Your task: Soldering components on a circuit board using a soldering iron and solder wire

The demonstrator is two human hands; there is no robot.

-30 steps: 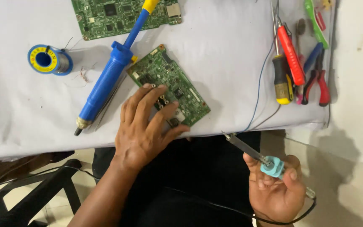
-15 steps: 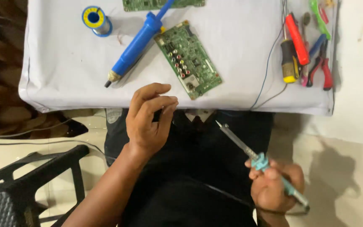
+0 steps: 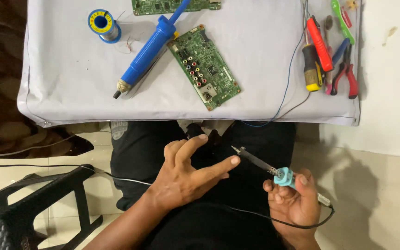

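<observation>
Above dark lap, teal-collared soldering iron [image 3: 274,171].

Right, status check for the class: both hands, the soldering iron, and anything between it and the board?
Left hand empty, fingers spread over lap. Right hand gripping soldering iron, tip near left fingertip. Green circuit board untouched on table; nothing blocking.

A table [image 3: 70,99] covered with a pale grey cloth fills the upper part of the view. Its front edge hangs a little over the floor [image 3: 385,203], which is made of light cream tiles with a soft shine. To the right of the table stands a white wall [image 3: 394,69] with a small brown mark on it. In the lower left corner there is a black plastic chair [image 3: 33,203]. Shadows fall on the floor at the right.
</observation>
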